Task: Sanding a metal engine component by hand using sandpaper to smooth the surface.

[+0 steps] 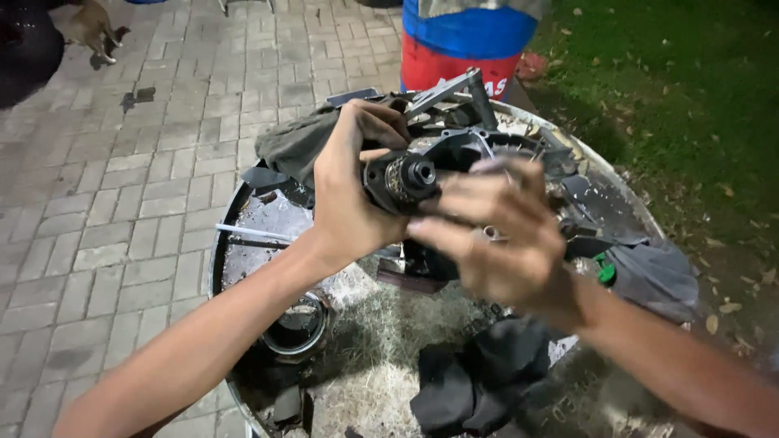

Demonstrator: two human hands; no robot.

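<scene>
Nearest lie black rags (479, 381) and a small metal ring (296, 328) on the round metal tray (223, 243). Above them the left hand (349, 195) is wrapped around a greasy engine part (430, 174) with its shaft end facing up, while the right hand (503, 235), blurred, rests its fingers against the part's front; whether it truly grips I cannot tell. Oily fingers could let the heavy part slip onto the tray, and beyond stand a red-and-blue drum (471, 40), paving and grass.
</scene>
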